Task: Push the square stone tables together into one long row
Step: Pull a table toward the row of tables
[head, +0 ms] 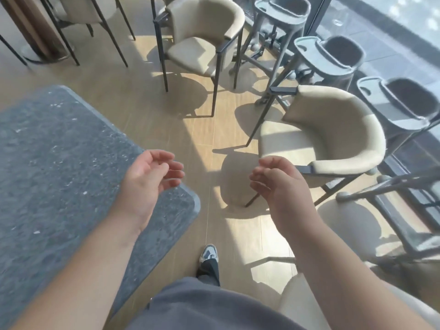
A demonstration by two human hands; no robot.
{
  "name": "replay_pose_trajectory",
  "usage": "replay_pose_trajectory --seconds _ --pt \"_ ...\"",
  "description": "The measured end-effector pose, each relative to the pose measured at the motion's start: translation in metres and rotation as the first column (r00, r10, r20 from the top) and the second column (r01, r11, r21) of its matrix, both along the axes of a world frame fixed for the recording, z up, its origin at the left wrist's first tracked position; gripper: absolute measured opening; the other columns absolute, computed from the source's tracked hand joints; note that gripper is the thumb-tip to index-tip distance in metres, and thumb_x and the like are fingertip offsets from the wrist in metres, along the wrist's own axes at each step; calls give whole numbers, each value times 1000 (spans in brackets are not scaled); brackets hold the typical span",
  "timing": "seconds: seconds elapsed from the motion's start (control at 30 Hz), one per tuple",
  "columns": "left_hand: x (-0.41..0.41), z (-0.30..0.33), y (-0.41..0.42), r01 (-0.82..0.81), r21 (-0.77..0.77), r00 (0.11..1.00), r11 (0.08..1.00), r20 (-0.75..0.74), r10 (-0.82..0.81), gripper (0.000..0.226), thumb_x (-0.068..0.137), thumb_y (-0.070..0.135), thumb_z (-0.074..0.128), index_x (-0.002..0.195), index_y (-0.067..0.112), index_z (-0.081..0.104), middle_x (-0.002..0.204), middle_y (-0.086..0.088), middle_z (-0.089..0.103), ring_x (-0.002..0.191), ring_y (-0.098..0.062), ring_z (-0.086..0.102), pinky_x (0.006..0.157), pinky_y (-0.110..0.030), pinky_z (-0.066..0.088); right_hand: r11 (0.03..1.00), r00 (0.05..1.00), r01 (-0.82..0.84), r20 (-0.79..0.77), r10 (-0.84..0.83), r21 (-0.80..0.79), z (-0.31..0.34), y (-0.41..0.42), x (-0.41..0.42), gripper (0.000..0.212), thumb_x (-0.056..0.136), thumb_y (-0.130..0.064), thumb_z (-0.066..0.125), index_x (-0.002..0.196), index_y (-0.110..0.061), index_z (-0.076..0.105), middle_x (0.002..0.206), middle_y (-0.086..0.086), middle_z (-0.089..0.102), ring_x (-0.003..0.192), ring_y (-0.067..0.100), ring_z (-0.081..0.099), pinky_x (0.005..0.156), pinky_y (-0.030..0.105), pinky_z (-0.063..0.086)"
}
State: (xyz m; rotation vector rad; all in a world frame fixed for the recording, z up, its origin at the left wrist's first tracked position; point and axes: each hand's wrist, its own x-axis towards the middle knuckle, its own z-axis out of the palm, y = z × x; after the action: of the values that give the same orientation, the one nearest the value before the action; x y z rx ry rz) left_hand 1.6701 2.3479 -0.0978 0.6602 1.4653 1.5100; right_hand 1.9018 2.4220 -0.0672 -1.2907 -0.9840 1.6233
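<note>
A grey speckled stone table point(59, 167) with rounded corners fills the left of the head view. My left hand point(150, 177) hovers above its near right corner, palm turned inward, fingers loosely curled, holding nothing. My right hand point(276, 184) hangs in the air over the wooden floor to the right of the table, fingers loosely curled and empty. Neither hand touches the table. No second stone table is in view.
A beige armchair point(328, 144) stands just right of my right hand, another beige armchair point(204, 41) further back. Three grey high chairs point(333, 58) line the window wall at right. A third chair's legs point(71, 32) stand at top left. My foot point(208, 253) is on the wooden floor point(166, 120).
</note>
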Motion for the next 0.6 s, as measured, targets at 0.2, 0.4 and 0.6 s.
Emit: replay_pose_trajectory --seconds 0.2,0.4,0.6 --pt "28 5 134 14 -44 1000 999 -5 -14 24 101 -1 41 102 12 62 83 -1 73 79 -18 70 76 -34 60 999 999 35 6 -35 12 8 124 28 21 82 -5 52 96 -14 65 78 -2 68 77 18 66 74 28 55" --pt "48 15 236 -2 26 1000 1000 19 2 19 88 13 48 101 13 62 83 -2 73 79 -20 70 73 -32 59 1000 999 22 -23 -22 -14 6 219 55 21 73 -12 56 92 -17 65 77 -4 69 75 17 66 58 20 52" --pt "52 13 320 -90 74 996 993 -8 91 19 87 13 50 97 17 65 85 -3 74 79 -21 71 74 -34 58 989 991 -136 -3 137 65 6 325 55 22 79 -5 52 94 -15 64 77 -2 68 78 17 65 81 33 56"
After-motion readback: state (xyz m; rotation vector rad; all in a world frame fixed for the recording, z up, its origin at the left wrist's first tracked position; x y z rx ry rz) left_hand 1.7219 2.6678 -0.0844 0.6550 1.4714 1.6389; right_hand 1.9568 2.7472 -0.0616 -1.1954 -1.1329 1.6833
